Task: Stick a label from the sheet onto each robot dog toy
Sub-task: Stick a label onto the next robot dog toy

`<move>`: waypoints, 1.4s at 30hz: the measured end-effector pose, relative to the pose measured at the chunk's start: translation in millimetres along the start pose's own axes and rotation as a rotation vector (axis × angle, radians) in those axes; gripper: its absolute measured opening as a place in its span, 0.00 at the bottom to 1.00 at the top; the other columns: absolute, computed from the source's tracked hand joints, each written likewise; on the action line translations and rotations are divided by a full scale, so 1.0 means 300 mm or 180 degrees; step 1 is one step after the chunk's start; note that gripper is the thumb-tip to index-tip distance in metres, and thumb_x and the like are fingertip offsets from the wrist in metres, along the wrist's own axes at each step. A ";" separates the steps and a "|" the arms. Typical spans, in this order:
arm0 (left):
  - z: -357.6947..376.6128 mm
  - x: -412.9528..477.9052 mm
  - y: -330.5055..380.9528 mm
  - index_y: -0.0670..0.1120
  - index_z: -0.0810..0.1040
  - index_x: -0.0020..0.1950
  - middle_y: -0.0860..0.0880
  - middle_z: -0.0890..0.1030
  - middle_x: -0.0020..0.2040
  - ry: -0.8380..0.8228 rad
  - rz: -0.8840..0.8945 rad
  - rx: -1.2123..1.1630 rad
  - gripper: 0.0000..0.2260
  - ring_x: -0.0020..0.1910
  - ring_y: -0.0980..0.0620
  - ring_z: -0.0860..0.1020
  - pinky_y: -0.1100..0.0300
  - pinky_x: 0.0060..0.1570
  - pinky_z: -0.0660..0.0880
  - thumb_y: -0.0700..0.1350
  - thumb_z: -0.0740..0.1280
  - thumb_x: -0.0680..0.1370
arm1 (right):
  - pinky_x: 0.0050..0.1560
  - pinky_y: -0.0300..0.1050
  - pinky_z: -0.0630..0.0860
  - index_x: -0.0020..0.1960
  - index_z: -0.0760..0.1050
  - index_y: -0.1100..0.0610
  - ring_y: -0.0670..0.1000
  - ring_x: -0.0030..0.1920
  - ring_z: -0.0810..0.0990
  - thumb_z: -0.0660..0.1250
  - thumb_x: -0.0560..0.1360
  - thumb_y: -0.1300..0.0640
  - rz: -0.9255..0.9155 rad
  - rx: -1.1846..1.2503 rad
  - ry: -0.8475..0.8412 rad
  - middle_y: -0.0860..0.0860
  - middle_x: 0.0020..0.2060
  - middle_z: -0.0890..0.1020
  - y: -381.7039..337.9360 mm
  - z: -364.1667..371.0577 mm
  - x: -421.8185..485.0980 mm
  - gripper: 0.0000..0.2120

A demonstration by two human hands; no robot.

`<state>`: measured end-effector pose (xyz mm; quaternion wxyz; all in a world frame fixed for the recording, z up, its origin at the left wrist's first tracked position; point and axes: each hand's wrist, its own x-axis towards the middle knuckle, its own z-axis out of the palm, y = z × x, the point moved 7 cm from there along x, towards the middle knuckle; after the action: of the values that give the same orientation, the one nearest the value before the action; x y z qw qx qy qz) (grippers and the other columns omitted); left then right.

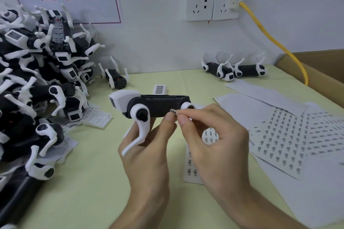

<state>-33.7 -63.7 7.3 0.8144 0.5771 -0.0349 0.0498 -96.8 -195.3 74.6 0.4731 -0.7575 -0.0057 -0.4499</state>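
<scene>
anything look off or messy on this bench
Nothing looks damaged. The label sheets lie overlapped and askew on the table, and the unlabelled dogs sit in a loose heap at the left, with a white cover lying loose beside it.

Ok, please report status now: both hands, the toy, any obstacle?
Left hand grips robot dog toy off the table. Right hand pinches label at toy's side, not yet stuck. Nothing in the way.
</scene>
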 end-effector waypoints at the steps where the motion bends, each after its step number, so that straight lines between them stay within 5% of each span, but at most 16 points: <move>1: -0.002 0.000 0.001 0.46 0.85 0.53 0.43 0.87 0.53 0.0018 0.0007 0.0026 0.18 0.56 0.41 0.85 0.45 0.59 0.82 0.57 0.78 0.71 | 0.41 0.32 0.73 0.48 0.86 0.53 0.47 0.38 0.79 0.73 0.75 0.60 -0.0006 0.0002 -0.0006 0.46 0.36 0.80 -0.001 0.001 0.000 0.05; 6: 0.002 -0.001 0.003 0.48 0.86 0.50 0.40 0.86 0.52 0.0058 0.0044 0.0110 0.17 0.55 0.38 0.85 0.44 0.57 0.82 0.58 0.78 0.69 | 0.42 0.41 0.76 0.47 0.86 0.54 0.49 0.39 0.81 0.72 0.75 0.59 0.0096 0.0067 -0.0016 0.48 0.38 0.83 0.005 0.000 -0.001 0.05; 9: 0.004 -0.001 0.006 0.54 0.87 0.47 0.40 0.86 0.51 0.0058 0.0050 0.0103 0.12 0.53 0.37 0.85 0.45 0.55 0.83 0.59 0.77 0.68 | 0.41 0.38 0.76 0.48 0.86 0.51 0.49 0.39 0.80 0.71 0.75 0.59 0.0201 0.0111 -0.0071 0.45 0.36 0.82 0.007 0.005 -0.002 0.06; 14: 0.002 0.007 0.004 0.57 0.87 0.39 0.50 0.85 0.40 0.0046 0.0111 0.0105 0.09 0.43 0.47 0.84 0.57 0.44 0.83 0.61 0.77 0.66 | 0.41 0.35 0.75 0.49 0.87 0.50 0.48 0.39 0.80 0.71 0.76 0.59 0.0210 0.0124 -0.0134 0.43 0.35 0.81 -0.001 0.007 -0.003 0.07; 23: 0.014 0.002 0.025 0.61 0.88 0.41 0.54 0.87 0.42 -0.0025 0.0240 -0.0109 0.08 0.44 0.54 0.87 0.66 0.40 0.80 0.60 0.75 0.65 | 0.42 0.38 0.76 0.49 0.86 0.53 0.48 0.40 0.81 0.70 0.76 0.61 0.0112 0.0121 -0.0037 0.44 0.39 0.84 -0.006 -0.001 -0.009 0.07; 26: 0.015 0.007 0.032 0.61 0.88 0.42 0.55 0.88 0.43 0.0005 0.0274 -0.0072 0.07 0.44 0.54 0.87 0.65 0.42 0.81 0.59 0.75 0.67 | 0.44 0.33 0.75 0.53 0.86 0.55 0.47 0.41 0.82 0.69 0.77 0.61 0.0128 0.0159 0.0032 0.44 0.40 0.84 -0.003 -0.014 -0.001 0.08; 30: 0.001 0.021 0.050 0.49 0.87 0.54 0.50 0.88 0.47 0.0204 0.0396 -0.0054 0.08 0.46 0.49 0.87 0.56 0.57 0.82 0.46 0.74 0.76 | 0.45 0.36 0.76 0.52 0.85 0.54 0.47 0.41 0.82 0.71 0.76 0.62 0.0035 0.0156 -0.0072 0.44 0.42 0.82 -0.006 -0.022 0.023 0.07; 34: 0.023 0.007 0.043 0.51 0.87 0.54 0.48 0.88 0.50 0.0075 0.0344 -0.0041 0.13 0.50 0.48 0.87 0.50 0.58 0.81 0.52 0.75 0.71 | 0.45 0.39 0.77 0.52 0.84 0.55 0.48 0.42 0.81 0.76 0.74 0.63 -0.0079 -0.0111 -0.0243 0.48 0.44 0.81 0.000 -0.015 0.039 0.08; 39: 0.055 -0.020 0.044 0.54 0.87 0.53 0.50 0.88 0.52 -0.0213 0.0372 -0.0040 0.11 0.54 0.50 0.86 0.52 0.59 0.80 0.52 0.76 0.72 | 0.50 0.31 0.71 0.53 0.84 0.51 0.47 0.48 0.79 0.77 0.72 0.56 -0.0006 -0.0343 -0.0172 0.47 0.48 0.78 0.015 -0.027 0.049 0.09; 42: 0.060 -0.025 0.040 0.54 0.88 0.53 0.50 0.88 0.51 -0.0267 0.0354 -0.0131 0.12 0.51 0.51 0.87 0.60 0.55 0.81 0.54 0.75 0.71 | 0.50 0.34 0.74 0.50 0.83 0.51 0.47 0.50 0.80 0.77 0.72 0.56 0.0009 -0.0349 -0.0160 0.46 0.48 0.80 0.020 -0.025 0.047 0.07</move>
<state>-42.6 -77.0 23.7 0.8199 0.5590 -0.1019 0.0700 -90.8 -209.9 81.1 0.4313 -0.7933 0.0081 -0.4297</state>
